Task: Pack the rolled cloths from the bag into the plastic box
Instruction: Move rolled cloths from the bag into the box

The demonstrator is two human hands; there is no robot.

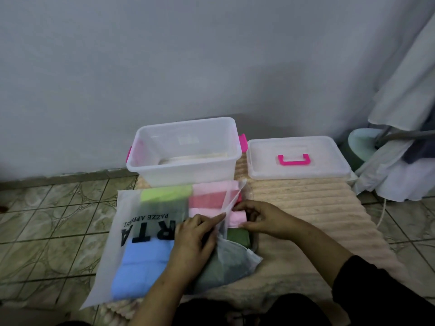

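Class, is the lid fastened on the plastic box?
No: the lid lies flat beside the open plastic box, on its right.

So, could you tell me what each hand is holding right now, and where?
The left hand pinches the bag at its open edge; the right hand grips the end of a pink rolled cloth at the opening.

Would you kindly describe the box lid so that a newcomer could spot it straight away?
Find the clear plastic box standing open against the grey wall. Directly to its right, flat on the ribbed beige mat, lies the lid. It is the only flat clear piece, with a pink handle at its centre.
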